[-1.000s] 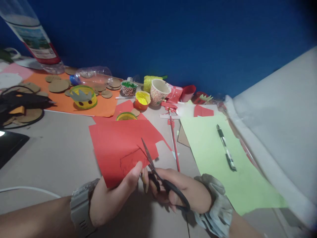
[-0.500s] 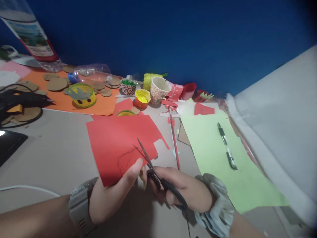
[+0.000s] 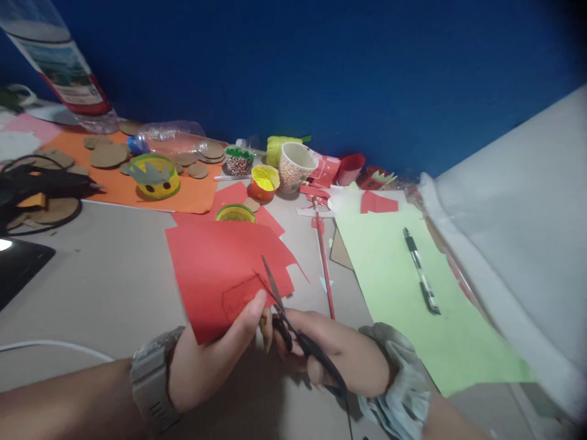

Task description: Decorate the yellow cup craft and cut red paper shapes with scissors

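Note:
My left hand (image 3: pixel 220 360) grips the lower edge of a sheet of red paper (image 3: pixel 211 263), thumb on top. A dark outline is drawn on the paper near my thumb. In my right hand (image 3: pixel 330 348) is a pair of black-handled scissors (image 3: pixel 312 348), its fingers wrapped around the handles. The scissor blades point away from me and lie at the paper's right part, slightly apart, close to the left thumb. Something small and yellowish shows under the left thumb, between the hands; I cannot tell what it is.
Right of my hands lies green paper (image 3: pixel 389 293) with a pen (image 3: pixel 422 272) on it. A red paintbrush (image 3: pixel 324 263) lies beside it. Behind stand a patterned cup (image 3: pixel 296 168) and a yellow ring with a grey crown (image 3: pixel 156 177). A black glue gun (image 3: pixel 46 183) is at left.
The red paper has shifted slightly right and its far edge now bends, uncovering more of the yellow-green ring behind it. The scissors remain at the paper's right part.

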